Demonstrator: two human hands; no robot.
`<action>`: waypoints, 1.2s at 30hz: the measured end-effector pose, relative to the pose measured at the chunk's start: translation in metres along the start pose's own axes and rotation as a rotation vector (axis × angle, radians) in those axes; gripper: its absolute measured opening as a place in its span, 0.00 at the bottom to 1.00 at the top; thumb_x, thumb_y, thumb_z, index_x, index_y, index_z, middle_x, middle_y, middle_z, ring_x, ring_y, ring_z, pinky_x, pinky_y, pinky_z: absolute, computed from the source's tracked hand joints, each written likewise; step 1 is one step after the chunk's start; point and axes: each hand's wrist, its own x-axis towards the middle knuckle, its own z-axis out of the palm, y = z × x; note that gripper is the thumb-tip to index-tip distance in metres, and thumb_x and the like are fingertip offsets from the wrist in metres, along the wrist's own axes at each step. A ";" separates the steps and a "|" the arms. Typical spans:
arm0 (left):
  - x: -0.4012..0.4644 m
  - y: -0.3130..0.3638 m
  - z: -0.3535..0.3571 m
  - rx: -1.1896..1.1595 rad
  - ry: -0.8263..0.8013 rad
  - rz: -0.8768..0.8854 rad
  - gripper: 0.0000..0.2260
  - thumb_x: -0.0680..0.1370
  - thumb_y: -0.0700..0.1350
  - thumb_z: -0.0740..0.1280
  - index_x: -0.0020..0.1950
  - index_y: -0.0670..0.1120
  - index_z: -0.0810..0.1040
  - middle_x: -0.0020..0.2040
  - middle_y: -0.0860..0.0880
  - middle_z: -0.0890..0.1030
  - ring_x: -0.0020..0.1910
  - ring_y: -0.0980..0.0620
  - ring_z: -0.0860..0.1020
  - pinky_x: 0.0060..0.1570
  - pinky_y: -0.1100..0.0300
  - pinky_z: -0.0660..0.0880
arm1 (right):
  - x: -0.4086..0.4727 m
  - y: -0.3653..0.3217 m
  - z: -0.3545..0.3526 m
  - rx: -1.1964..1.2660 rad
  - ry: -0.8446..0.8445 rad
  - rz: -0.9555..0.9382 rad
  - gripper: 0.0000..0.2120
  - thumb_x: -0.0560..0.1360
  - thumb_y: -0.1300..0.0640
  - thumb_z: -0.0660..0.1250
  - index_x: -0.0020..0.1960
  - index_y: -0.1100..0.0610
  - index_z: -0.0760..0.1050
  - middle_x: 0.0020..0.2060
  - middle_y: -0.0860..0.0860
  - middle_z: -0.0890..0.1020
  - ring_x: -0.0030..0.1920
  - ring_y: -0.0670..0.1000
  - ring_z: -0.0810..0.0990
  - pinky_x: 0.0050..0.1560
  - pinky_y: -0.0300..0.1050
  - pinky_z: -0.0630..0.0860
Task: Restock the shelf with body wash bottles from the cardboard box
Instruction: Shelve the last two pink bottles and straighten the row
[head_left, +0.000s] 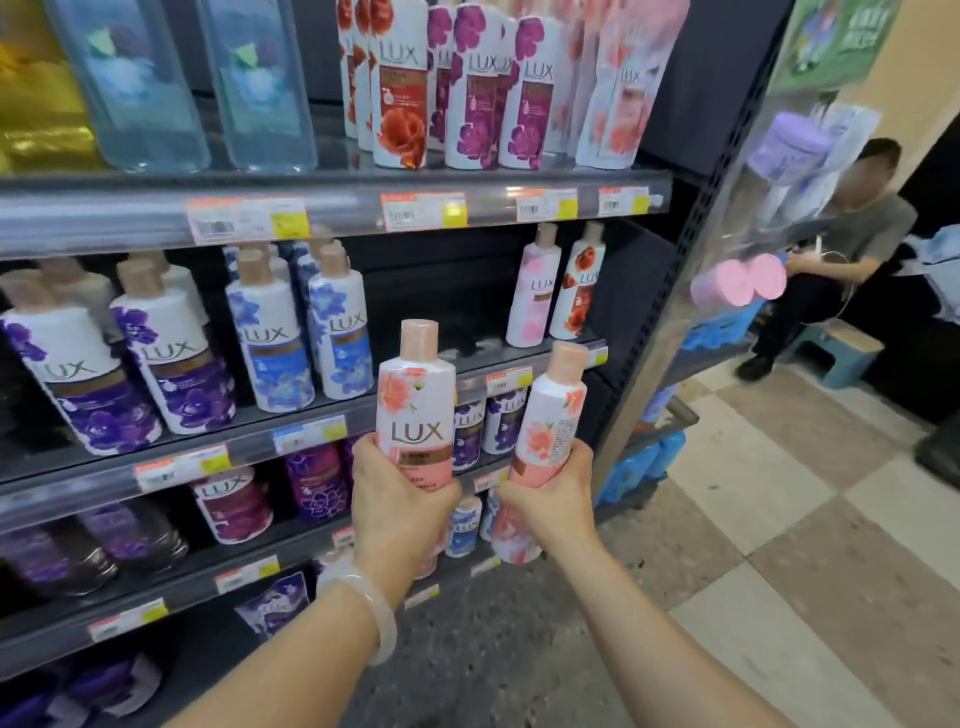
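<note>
I hold two pink-and-white Lux body wash bottles up in front of the shelf. My left hand grips the lower part of one bottle, which stands upright with its label facing me. My right hand grips the second bottle, tilted slightly right with its back label showing. Both bottles hover before the middle shelf, near a gap between the blue bottles and two bottles at the right end. The cardboard box is out of view.
The shelves carry purple bottles, blue bottles, a pale pink bottle and a red one. Larger bottles fill the top shelf. A person sits on a stool at the right. The tiled floor stretches to the right.
</note>
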 end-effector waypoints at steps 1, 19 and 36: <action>0.012 0.002 0.010 -0.005 0.007 -0.006 0.30 0.60 0.41 0.76 0.52 0.49 0.60 0.53 0.45 0.75 0.51 0.45 0.77 0.48 0.52 0.74 | 0.016 0.000 0.000 -0.002 0.005 -0.001 0.31 0.62 0.69 0.73 0.55 0.54 0.58 0.54 0.54 0.70 0.50 0.51 0.72 0.48 0.42 0.67; 0.194 0.034 0.127 -0.065 0.199 0.014 0.29 0.64 0.38 0.77 0.56 0.45 0.63 0.48 0.51 0.74 0.43 0.57 0.74 0.41 0.66 0.70 | 0.230 -0.002 0.046 0.062 -0.171 -0.019 0.30 0.57 0.69 0.71 0.57 0.64 0.66 0.41 0.54 0.74 0.37 0.49 0.75 0.38 0.40 0.74; 0.247 0.028 0.149 -0.038 0.357 0.020 0.34 0.64 0.40 0.77 0.64 0.42 0.61 0.55 0.49 0.72 0.52 0.55 0.73 0.48 0.71 0.66 | 0.280 -0.003 0.030 0.049 -0.353 -0.043 0.37 0.62 0.70 0.73 0.65 0.55 0.60 0.58 0.54 0.72 0.55 0.51 0.75 0.57 0.43 0.72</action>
